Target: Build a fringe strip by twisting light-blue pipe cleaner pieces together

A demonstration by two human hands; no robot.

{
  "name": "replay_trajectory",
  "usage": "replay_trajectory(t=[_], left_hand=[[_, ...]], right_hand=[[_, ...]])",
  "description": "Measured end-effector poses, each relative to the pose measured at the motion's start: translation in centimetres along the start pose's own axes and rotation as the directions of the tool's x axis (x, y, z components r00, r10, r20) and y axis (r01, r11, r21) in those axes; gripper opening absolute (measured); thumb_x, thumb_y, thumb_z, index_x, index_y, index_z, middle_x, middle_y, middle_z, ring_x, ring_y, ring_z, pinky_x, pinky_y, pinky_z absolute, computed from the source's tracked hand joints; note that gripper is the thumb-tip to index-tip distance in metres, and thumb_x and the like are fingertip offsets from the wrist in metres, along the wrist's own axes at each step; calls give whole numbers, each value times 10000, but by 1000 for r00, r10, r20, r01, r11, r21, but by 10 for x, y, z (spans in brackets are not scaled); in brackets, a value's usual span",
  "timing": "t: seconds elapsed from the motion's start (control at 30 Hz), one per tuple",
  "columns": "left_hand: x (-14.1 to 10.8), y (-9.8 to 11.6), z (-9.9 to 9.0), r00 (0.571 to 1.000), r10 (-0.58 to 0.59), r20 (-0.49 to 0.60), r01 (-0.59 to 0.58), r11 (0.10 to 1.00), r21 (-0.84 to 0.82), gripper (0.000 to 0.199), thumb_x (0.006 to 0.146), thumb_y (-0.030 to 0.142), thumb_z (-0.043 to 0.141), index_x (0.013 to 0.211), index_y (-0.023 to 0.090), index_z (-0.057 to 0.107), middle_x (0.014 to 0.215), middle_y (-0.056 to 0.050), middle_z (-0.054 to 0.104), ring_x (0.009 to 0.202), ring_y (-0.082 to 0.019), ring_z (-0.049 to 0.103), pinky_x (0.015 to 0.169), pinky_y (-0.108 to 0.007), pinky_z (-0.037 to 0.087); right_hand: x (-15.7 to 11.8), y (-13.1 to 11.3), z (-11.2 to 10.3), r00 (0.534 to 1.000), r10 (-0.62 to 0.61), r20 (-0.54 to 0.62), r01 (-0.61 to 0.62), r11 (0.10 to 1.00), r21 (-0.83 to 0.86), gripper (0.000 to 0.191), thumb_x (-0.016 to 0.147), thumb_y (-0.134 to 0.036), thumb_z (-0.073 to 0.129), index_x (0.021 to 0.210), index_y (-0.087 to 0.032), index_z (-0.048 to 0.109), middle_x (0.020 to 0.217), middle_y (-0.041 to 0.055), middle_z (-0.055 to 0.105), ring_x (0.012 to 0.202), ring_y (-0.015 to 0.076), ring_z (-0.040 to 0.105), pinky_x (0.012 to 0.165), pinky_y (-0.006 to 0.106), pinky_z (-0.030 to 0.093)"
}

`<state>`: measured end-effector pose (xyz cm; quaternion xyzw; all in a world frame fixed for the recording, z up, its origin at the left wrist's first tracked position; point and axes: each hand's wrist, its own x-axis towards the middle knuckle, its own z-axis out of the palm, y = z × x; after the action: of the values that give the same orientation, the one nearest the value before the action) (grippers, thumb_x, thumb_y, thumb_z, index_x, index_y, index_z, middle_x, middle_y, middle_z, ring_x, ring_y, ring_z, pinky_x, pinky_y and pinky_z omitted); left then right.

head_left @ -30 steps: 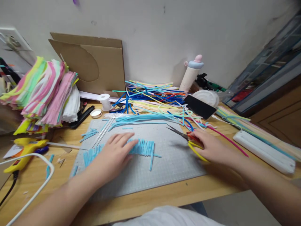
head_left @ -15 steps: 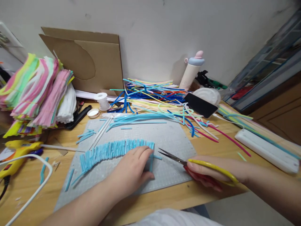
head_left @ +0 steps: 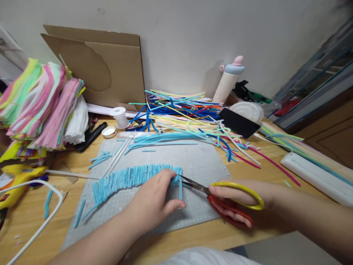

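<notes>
Right hand [head_left: 234, 195] clamps scissors [head_left: 201, 188] at pipe-cleaner strip [head_left: 138, 176]'s 3 o'clock end, left hand [head_left: 154, 198] spread; likely trimming, needs careful snip.

Pale grey, softly creased clothing [head_left: 204, 256] shows at the lower edge, both forearms [head_left: 107, 228] bare.

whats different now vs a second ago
The left hand moved right, from the middle of the light-blue row to its right end. The right hand, holding the scissors throughout, flipped them so yellow is above red, and brought them left and nearer the body; the blades now point at that end. The bottle and phone stayed put.
</notes>
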<state>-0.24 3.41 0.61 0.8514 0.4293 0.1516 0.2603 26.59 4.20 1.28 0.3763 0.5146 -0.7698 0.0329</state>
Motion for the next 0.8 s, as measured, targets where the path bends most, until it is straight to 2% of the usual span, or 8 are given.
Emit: replay_trajectory(t=[0.23, 0.43, 0.57, 0.8], left_hand=[[0, -1, -2, 1000, -14, -24, 14, 1000, -27, 605, 777, 425, 644, 1259, 214, 346, 1232, -117, 518, 1138, -260, 515, 940, -431, 453], [0, 0, -3, 999, -29, -25, 28, 999, -29, 621, 767, 408, 653, 1273, 215, 348, 1246, -118, 516, 1142, -270, 510, 942, -444, 448], [1, 2, -6, 1000, -25, -6, 25, 999, -30, 505, 788, 406, 626, 1198, 212, 406, 1196, -99, 529, 1088, -253, 521, 917, -425, 451], [1, 5, -8, 999, -37, -10, 37, 998, -49, 358, 794, 390, 616, 1062, 207, 465, 1106, -85, 534, 1004, -237, 527, 863, -404, 457]], right_hand=[[15, -3, -7, 991, 115, 71, -115, 993, 7, 700, 834, -715, 230, 542, -146, 515, 364, 13, 503, 280, 92, 439, 322, 185, 351], [18, -12, -17, 988, 120, 95, -121, 993, -3, 640, 832, -706, 288, 630, -145, 521, 390, -5, 511, 278, 101, 457, 283, 178, 350], [16, -15, -31, 986, 114, 124, -106, 992, -75, 627, 835, -696, 315, 679, -131, 535, 414, -8, 510, 305, 95, 473, 309, 176, 385], [8, -12, -51, 973, 76, 219, -63, 996, -67, 543, 898, -593, 309, 743, -125, 538, 462, -26, 484, 313, 82, 438, 308, 172, 346]])
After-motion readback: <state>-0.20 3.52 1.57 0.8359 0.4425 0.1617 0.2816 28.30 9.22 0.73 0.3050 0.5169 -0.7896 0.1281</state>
